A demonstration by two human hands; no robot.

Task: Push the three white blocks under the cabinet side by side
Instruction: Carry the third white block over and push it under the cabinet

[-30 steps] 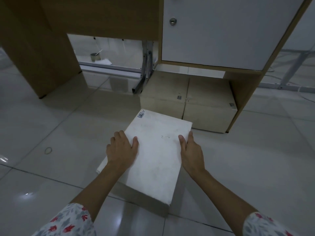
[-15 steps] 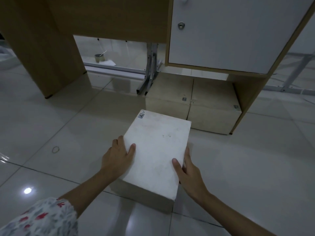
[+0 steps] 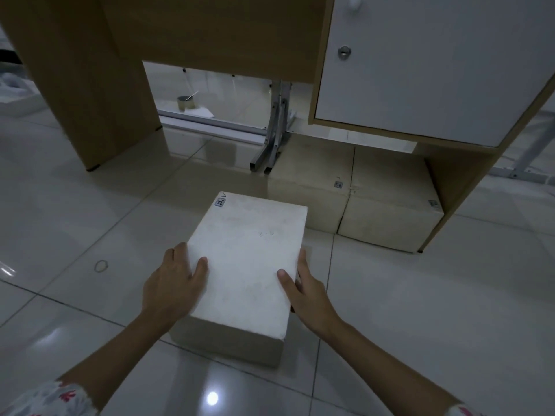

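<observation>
Done: two blocks already sit side by side under the cabinet, touching.
Left: I still have the third block out on the floor tiles, just in front of them (angled a little).
Left hand: clasping its left edge, thumb on top.
Right hand: clasping its right side.
</observation>
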